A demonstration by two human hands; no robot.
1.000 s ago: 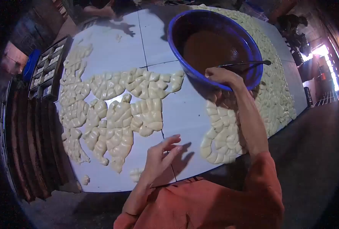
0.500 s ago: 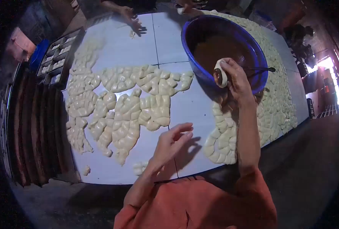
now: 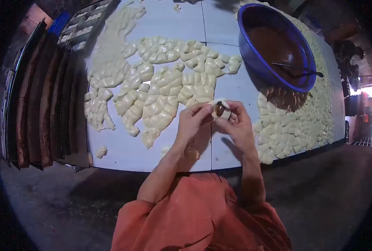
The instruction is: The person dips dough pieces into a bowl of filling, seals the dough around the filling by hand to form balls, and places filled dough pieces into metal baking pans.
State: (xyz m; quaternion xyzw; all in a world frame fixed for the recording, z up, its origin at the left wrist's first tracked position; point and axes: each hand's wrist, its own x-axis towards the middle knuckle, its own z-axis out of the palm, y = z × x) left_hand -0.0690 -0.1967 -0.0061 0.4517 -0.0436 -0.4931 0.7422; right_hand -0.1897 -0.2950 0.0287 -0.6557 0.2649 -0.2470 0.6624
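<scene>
A small piece of white dough (image 3: 225, 112) with brown filling in its middle is held between both hands above the white table (image 3: 228, 150). My left hand (image 3: 191, 122) pinches its left edge with thumb and fingers. On the other side, my right hand (image 3: 239, 127) grips its right edge, fingers curled. Behind and to the right stands a blue basin (image 3: 257, 62) of brown filling (image 3: 274, 46), with a dark-handled utensil (image 3: 297, 69) resting in it. Flattened dough pieces (image 3: 163, 108) lie joined in patches just left of the hands.
More dough pieces (image 3: 295, 129) cover the table's right side. Dark trays (image 3: 52, 108) stand upright at the left. Beyond them is a compartmented box (image 3: 83, 27) with white pieces, near a blue object (image 3: 59, 23). A small dough scrap (image 3: 102, 151) lies near the front left edge.
My right hand has come away from the basin with the filled dough, and my left hand has now taken hold of it too. The view has shifted, and the co-worker's hands have left it.
</scene>
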